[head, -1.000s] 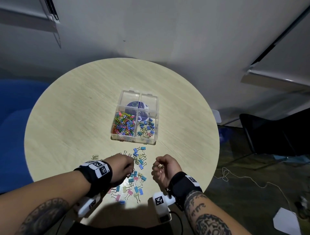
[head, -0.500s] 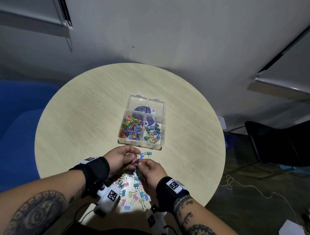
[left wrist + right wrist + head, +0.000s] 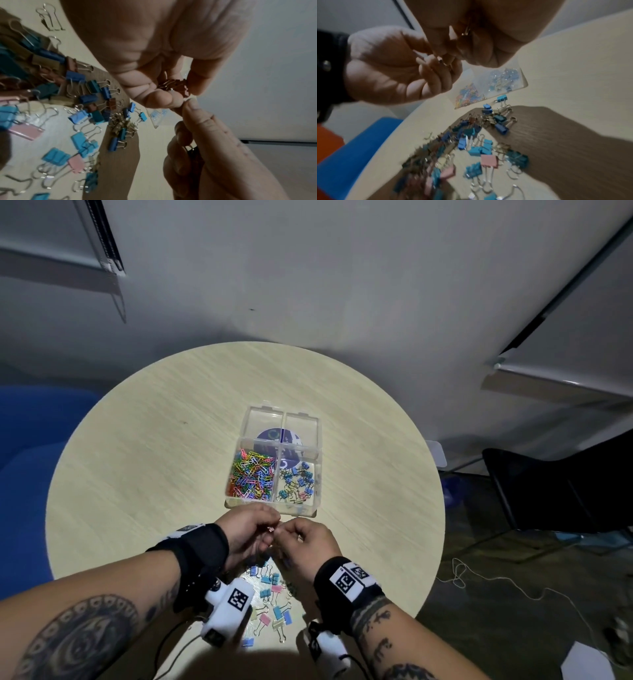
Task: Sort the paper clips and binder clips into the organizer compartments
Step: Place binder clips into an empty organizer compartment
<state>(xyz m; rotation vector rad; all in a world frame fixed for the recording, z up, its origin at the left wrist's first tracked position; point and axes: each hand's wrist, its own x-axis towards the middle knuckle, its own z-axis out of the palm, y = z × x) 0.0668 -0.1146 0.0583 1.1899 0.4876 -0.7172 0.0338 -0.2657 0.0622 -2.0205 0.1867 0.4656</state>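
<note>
A clear organizer stands mid-table. Its near left compartment holds coloured paper clips, its near right one small binder clips. Just in front of it my two hands meet in the air. My left hand pinches a few small pink binder clips between thumb and fingers. My right hand touches them with thumb and forefinger, and its curled fingers hold another binder clip. Below the hands a loose pile of blue, teal, pink and gold binder clips lies on the table.
The round wooden table ends just behind the pile, at its near edge. A blue seat stands to the left and a black chair to the right. A cable and white paper lie on the floor.
My hands were apart over the pile. They have come together and lifted forward to the organizer's front edge, where the right fingers now touch the clips in the left hand.
</note>
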